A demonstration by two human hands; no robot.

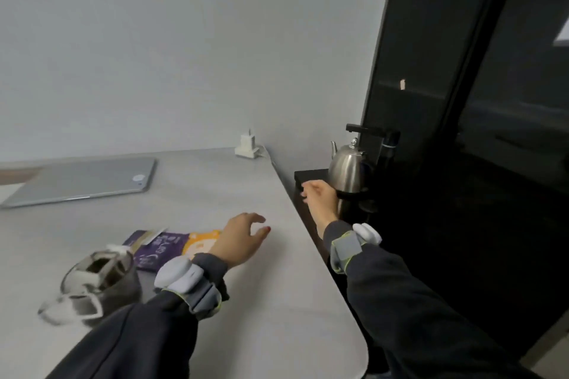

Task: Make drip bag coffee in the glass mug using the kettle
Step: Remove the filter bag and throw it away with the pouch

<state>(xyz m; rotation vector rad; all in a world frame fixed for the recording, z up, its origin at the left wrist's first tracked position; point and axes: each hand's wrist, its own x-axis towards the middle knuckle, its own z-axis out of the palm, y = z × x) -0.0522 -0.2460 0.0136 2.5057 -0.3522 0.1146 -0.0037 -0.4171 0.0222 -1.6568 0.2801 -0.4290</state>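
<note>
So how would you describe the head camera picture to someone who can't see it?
A person's right hand reaches off the grey table toward a steel kettle on a dark side stand, while the left hand hovers open over the table. At lower left a glass mug holds a drip bag, with packets beside it.

Grey table (pixel 246 301): laptop (pixel 83 180), sachets (pixel 163 244), glass mug (pixel 101 283).

office-type room, closed laptop (pixel 83 181) on grey desk (pixel 261 286), wall charger (pixel 247 148), kettle station (pixel 349 169) beside dark glass partition (pixel 431 71)
</note>
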